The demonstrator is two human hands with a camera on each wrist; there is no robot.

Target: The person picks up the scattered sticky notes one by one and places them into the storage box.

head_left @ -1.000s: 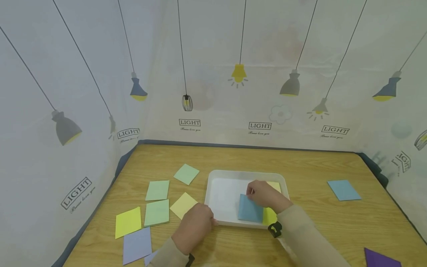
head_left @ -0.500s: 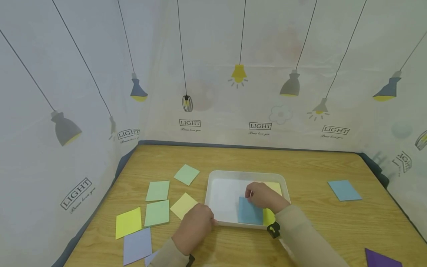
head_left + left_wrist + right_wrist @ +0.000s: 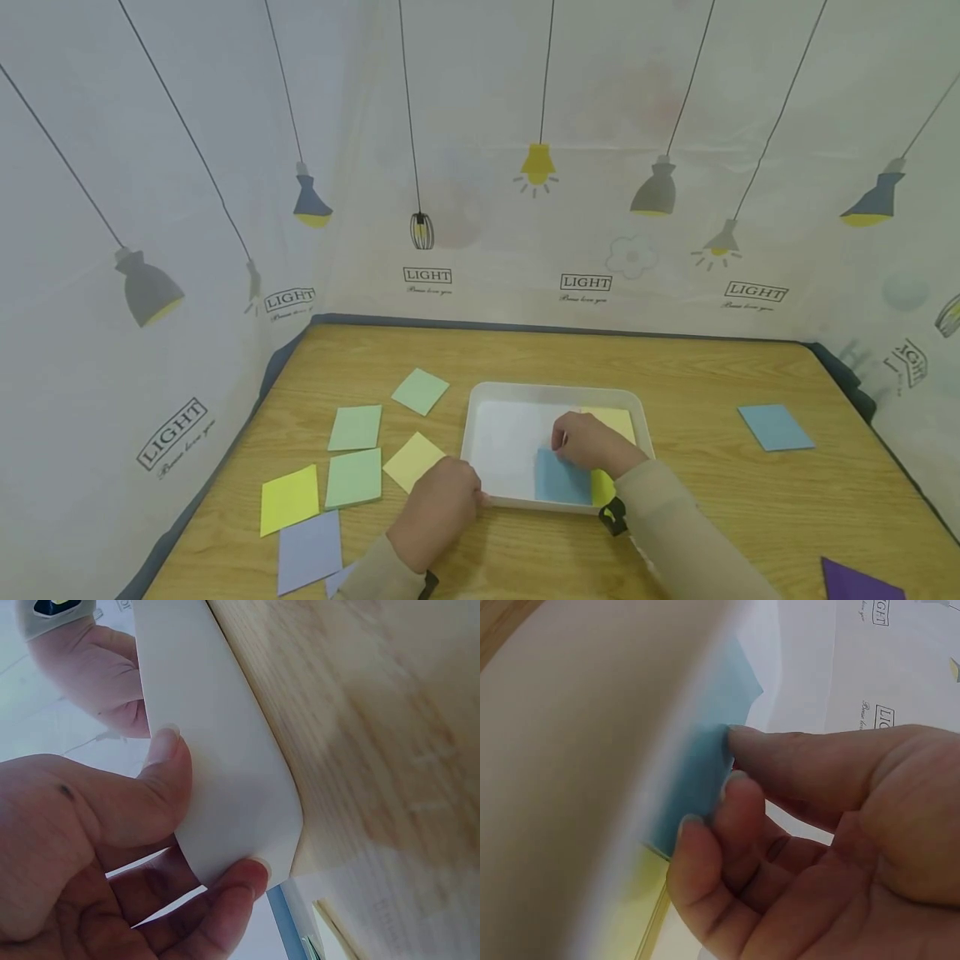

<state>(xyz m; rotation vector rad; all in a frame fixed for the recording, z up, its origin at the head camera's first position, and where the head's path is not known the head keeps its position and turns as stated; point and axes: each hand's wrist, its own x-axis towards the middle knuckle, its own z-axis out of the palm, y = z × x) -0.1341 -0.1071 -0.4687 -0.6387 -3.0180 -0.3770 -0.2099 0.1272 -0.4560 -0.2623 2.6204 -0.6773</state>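
My left hand (image 3: 442,510) grips the near left corner of the white tray (image 3: 517,392), its thumb and fingers on the wall in the left wrist view (image 3: 225,787). Inside the tray, my right hand (image 3: 596,442) pinches the far edge of a blue sticky note pad (image 3: 562,479). The right wrist view shows thumb and fingertips at the edge of that blue pad (image 3: 697,772). Right of it in the tray lie a pale yellow pad (image 3: 617,419) and a bright yellow pad (image 3: 602,487), both partly covered by the right hand and wrist.
Left of the tray lie several green pads (image 3: 354,477), a pale yellow pad (image 3: 412,460), a bright yellow pad (image 3: 290,500) and lavender pads (image 3: 309,552). On the right are another blue pad (image 3: 776,427) and a purple pad (image 3: 861,581). A printed curtain (image 3: 487,333) encloses the wooden table (image 3: 712,375).
My right hand and the blue sticky note pad have shifted slightly toward the tray's near wall. The left hand stays on the tray corner.
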